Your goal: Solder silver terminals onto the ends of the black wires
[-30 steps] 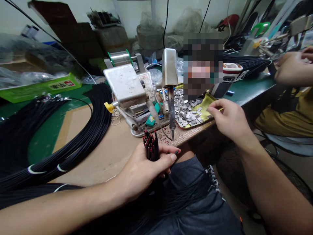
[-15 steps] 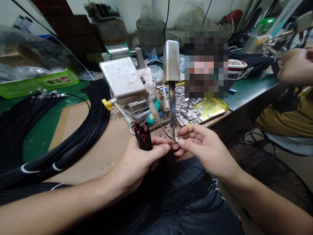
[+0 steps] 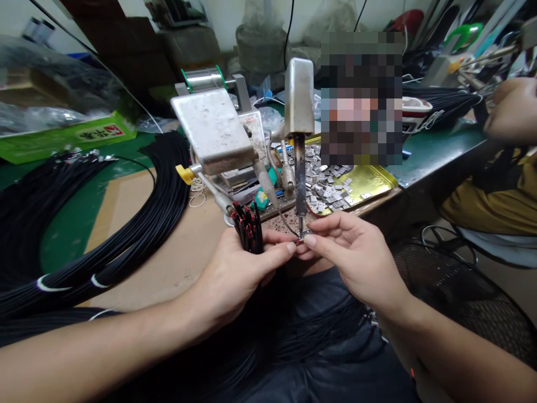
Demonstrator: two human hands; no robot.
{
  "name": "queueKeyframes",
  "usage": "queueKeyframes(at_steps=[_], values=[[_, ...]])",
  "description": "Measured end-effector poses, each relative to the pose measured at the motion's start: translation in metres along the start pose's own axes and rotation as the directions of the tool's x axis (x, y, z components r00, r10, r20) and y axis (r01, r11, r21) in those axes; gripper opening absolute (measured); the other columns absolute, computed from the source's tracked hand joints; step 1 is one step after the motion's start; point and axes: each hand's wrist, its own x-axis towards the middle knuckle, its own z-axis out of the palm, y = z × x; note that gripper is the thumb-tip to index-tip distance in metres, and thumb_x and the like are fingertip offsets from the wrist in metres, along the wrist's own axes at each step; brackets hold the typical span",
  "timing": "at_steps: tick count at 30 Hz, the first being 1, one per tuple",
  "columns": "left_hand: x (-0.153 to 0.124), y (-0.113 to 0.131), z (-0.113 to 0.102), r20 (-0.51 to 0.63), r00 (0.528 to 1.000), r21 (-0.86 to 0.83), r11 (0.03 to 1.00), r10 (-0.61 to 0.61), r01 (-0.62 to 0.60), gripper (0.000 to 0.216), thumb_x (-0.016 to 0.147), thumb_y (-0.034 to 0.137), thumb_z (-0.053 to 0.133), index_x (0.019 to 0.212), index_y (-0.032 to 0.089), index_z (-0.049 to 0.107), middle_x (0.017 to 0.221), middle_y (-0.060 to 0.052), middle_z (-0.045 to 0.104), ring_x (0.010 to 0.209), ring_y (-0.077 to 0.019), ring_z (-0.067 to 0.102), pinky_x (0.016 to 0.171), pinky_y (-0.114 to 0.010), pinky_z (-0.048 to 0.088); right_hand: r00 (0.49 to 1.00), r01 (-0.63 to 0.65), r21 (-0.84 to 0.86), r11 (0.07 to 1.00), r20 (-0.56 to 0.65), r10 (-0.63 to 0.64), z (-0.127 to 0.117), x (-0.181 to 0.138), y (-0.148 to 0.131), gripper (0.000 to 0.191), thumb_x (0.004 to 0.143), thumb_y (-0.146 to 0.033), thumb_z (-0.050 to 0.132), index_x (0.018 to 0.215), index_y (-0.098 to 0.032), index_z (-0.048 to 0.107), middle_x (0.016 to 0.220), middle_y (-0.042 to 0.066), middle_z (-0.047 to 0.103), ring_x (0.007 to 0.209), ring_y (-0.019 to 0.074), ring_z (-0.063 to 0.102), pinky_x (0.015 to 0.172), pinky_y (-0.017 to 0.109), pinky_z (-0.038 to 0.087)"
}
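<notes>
Having left the gold tray (image 3: 377, 182), my right hand (image 3: 356, 252) is now pinching a small, flat, shiny metal connector (image 3: 308, 231) by the tip of the slender, darkened soldering iron (image 3: 300, 179). My left hand (image 3: 239, 274) is clutching smooth, round black cables (image 3: 248, 229) with red ends, its thumb and finger presenting one wire end (image 3: 298, 242) beside the connector. With bare skin sitting so near that tip, I'm judging that any tremor is risking a burn or crooked contact.

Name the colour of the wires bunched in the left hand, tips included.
The wires are black, with red showing at the tips; see the head view.
</notes>
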Motion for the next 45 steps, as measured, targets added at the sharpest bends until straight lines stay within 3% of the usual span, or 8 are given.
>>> queueKeyframes(at_steps=[8, 36, 45], values=[[-0.0013, 0.0043, 0.0014, -0.035, 0.999, 0.016, 1.0, -0.004, 0.004, 0.026, 0.073, 0.035, 0.078, 0.084, 0.012, 0.074, 0.055, 0.0, 0.058, 0.047, -0.0074, 0.039, 0.041, -0.019, 0.026, 1.0, 0.025, 0.002, 1.0, 0.004, -0.025, 0.0, -0.0012, 0.0004, 0.026, 0.073, -0.025, 0.083, 0.091, -0.016, 0.067, 0.078, 0.004, 0.075, 0.071, 0.0197, 0.075, 0.071, 0.033, 0.062], [0.0008, 0.0051, 0.0018, -0.048, 0.999, 0.019, 1.0, 0.007, -0.006, 0.02, 0.071, 0.029, 0.08, 0.08, 0.012, 0.074, 0.053, 0.002, 0.059, 0.045, -0.0052, 0.04, 0.039, -0.015, 0.028, 0.999, 0.052, 0.0, 0.999, -0.005, -0.052, 0.0025, -0.0003, 0.0016, 0.024, 0.073, -0.023, 0.083, 0.088, -0.013, 0.066, 0.073, 0.005, 0.076, 0.068, 0.0171, 0.075, 0.067, 0.026, 0.062], [-0.0004, 0.0032, 0.0005, 0.045, 0.999, -0.049, 0.999, -0.011, 0.013, 0.022, 0.073, 0.03, 0.079, 0.083, 0.012, 0.07, 0.064, -0.001, 0.068, 0.052, -0.0088, 0.056, 0.046, -0.016, 0.044, 0.999, 0.042, -0.001, 0.999, -0.035, -0.042, 0.005, -0.0049, 0.0011, 0.024, 0.071, -0.024, 0.084, 0.081, -0.015, 0.064, 0.071, 0.003, 0.075, 0.066, 0.0157, 0.074, 0.066, 0.025, 0.062]])
